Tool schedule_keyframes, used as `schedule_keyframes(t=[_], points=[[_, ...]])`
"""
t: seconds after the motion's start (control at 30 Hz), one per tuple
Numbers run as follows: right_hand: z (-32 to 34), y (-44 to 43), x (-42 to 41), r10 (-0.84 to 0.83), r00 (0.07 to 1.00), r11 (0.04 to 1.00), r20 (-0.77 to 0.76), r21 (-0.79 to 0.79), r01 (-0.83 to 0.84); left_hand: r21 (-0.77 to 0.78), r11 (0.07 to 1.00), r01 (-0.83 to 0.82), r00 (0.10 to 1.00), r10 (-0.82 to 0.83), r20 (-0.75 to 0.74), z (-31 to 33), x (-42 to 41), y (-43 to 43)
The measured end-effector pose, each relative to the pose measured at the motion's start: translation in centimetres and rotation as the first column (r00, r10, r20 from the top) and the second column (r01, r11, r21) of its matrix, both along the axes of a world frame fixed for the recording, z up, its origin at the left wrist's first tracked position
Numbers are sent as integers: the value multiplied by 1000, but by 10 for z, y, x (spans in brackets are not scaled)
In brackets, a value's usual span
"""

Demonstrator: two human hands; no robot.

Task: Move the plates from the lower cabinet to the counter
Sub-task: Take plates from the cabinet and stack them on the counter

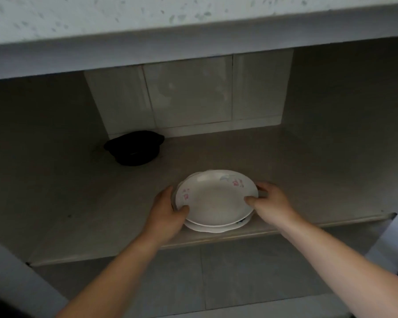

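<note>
A small stack of round white ceramic plates (216, 200) is sitting on the beige stone-like floor of the open lower cabinet (308, 180), near its front lip and a little right of centre. The top plate is shallow and glossy, and it is carrying pink and pale blue flower prints, one on its left rim and one on its far right rim. At least two more white plates are showing beneath it, their edges peeking out at the near side and at the far left; how many are lying in the stack cannot be told.

The left hand (168, 212) is gripping the left edge of the stack, thumb curling over the top plate's rim and fingers tucked out of sight below. The right hand (269, 203) is grasping the right edge in the same way, thumb pressing on the rim and fingers wrapping round the outside. Both bare forearms are reaching in from the near edge.

At the far left of the cabinet floor a black rounded pot-like vessel (135, 148) is standing against the back wall, well apart from the plates. The back wall is showing pale glossy tiles (189, 95). Bare cabinet floor is lying open on the left and the right of the stack and behind it.

Above, the thick white speckled tabletop (147, 21) is overhanging the cabinet opening, its front edge running across the whole view. Below the cabinet lip, grey floor tiles (239, 271) are showing. No writing or brand can be read anywhere.
</note>
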State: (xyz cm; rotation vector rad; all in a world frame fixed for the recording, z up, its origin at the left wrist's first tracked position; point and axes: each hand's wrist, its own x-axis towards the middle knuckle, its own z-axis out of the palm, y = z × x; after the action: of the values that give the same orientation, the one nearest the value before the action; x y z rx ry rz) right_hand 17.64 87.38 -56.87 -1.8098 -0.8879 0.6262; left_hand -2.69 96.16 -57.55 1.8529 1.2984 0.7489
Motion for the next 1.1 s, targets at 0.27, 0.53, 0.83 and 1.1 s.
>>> schedule_keyframes(t=[0.27,0.53,0.83,1.1], points=[[10,-1,0,5,1000,996,2,-89,-5,-185,982,47,982,-12,187,-5,-3,4],[2,-12,0,-11,992,999,-129,-44,5,-173,985,-1,964,47,260,0,0,-7],[4,-16,2,-13,988,998,-152,-63,4,-206,977,48,969,5,249,-1,-4,-12],[3,-18,0,-17,993,999,-120,-34,13,-207,978,22,966,32,258,4,-2,-17]])
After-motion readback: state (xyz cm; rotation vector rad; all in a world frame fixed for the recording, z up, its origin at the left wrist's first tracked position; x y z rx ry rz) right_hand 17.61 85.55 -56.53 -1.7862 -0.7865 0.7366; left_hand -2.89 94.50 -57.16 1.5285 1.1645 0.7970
